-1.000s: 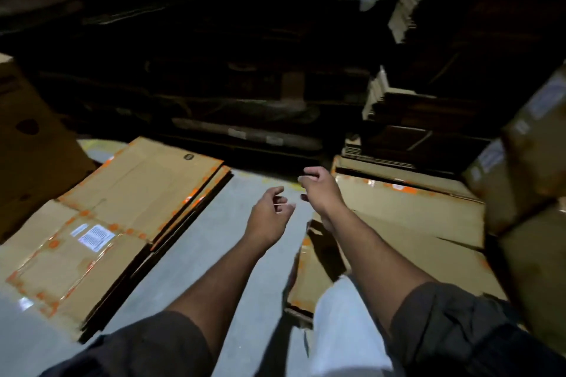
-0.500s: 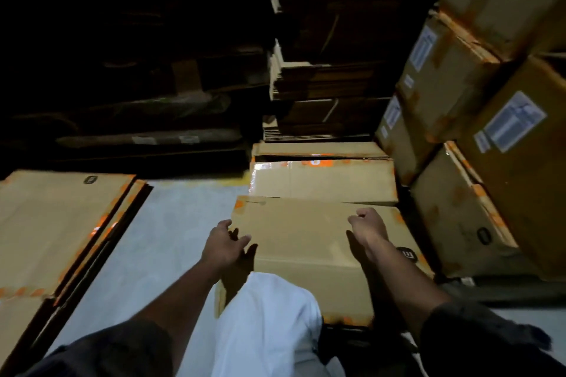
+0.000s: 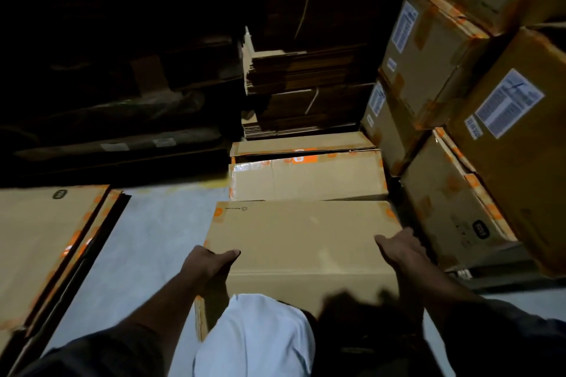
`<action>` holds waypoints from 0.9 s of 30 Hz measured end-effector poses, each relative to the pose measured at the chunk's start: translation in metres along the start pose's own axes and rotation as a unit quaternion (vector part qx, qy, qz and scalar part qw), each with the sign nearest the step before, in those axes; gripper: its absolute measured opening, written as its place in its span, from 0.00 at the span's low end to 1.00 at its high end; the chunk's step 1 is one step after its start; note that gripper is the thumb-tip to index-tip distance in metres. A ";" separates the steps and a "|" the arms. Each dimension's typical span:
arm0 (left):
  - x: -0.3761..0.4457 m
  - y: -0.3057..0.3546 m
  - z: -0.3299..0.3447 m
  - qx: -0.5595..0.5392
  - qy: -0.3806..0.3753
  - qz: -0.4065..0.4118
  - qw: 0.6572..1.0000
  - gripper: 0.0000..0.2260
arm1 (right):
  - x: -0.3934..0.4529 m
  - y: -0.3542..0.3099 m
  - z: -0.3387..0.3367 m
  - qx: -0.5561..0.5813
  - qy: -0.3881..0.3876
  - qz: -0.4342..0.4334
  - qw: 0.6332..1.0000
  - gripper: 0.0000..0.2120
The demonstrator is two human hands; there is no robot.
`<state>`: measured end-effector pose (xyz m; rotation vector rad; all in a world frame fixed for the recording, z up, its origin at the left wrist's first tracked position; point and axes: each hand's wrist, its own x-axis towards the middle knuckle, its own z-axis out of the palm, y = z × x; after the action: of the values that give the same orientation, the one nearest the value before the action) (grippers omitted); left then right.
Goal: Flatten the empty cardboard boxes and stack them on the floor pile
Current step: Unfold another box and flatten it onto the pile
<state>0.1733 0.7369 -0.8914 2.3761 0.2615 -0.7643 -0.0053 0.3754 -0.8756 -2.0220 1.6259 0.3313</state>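
While our white trouser knee (image 3: 257, 337) fills the near edge, we grip the nearest cardboard box (image 3: 303, 242) w/ both hands. Left hand (image 3: 208, 263) clamps its left edge, thumb on top, fingers hidden underneath. Right hand (image 3: 401, 249) wraps the right edge, fingers curled over the side. Left of the left hand, across bare floor (image 3: 147, 239), lies the flattened pile (image 3: 39, 248). Beyond both hands sit two more boxes (image 3: 306, 179), then a dark stack of flat cardboard (image 3: 306, 86). Right of the right hand, labelled cartons (image 3: 444, 55) are stacked high.
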 end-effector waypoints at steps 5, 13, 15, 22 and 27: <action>-0.010 -0.011 -0.003 -0.060 0.016 0.013 0.998 0.23 | -0.008 -0.011 -0.004 -0.030 0.035 -0.040 0.998 0.41; -0.054 -0.019 -0.057 -0.104 0.143 0.044 0.983 0.34 | -0.057 -0.048 -0.019 0.022 0.125 -0.118 0.985 0.42; -0.063 -0.020 -0.077 -0.109 0.163 0.058 0.979 0.35 | -0.074 -0.056 -0.023 0.035 0.130 -0.127 0.983 0.42; -0.089 -0.044 -0.117 -0.119 0.186 0.085 0.972 0.34 | -0.129 -0.065 -0.032 0.068 0.146 -0.129 0.979 0.42; -0.099 -0.070 -0.139 -0.127 0.207 0.089 0.966 0.35 | -0.168 -0.052 -0.009 0.084 0.172 -0.145 0.971 0.42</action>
<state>0.1320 0.8781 -0.7799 2.2526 0.2925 -0.1343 0.0019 0.5177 -0.7724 -2.2311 1.4566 -0.2695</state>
